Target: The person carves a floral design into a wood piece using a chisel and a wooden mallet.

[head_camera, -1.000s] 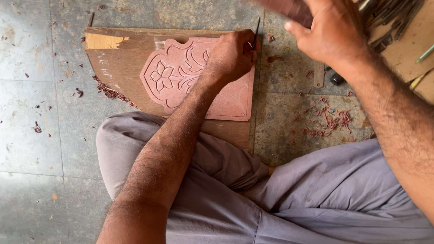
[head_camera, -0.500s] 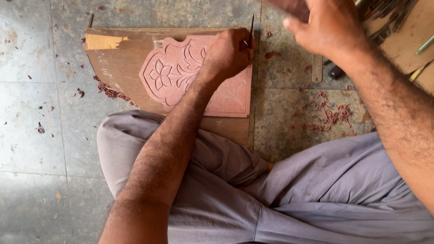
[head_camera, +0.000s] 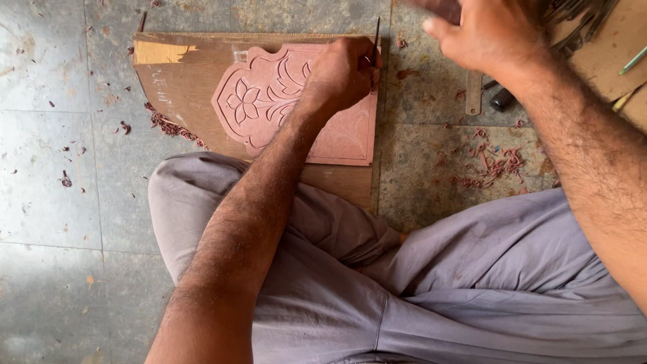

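Hardly anything has been moved since half a second ago: the left hand [head_camera: 345, 71] is kept on the pink carved panel [head_camera: 269, 101], and the right hand [head_camera: 488, 34] is kept up near the far right part of the floor [head_camera: 54, 202]. A thin dark chisel [head_camera: 375, 39] is gripped in the closed fingers of the left hand, and it is held upright at the far right corner of the panel. A flower and curly leaves have been cut into the panel. The panel is laid flat on a brown wooden board [head_camera: 175, 81], and the board is laid on the grey floor, just past the crossed legs in grey trousers [head_camera: 404, 296]. The right hand is blurred, so it cannot be told whether its fingers are closed on anything. Red wood shavings [head_camera: 488, 165] are scattered on the floor to the right of the board. More tools [head_camera: 573, 20] are piled at the far right.
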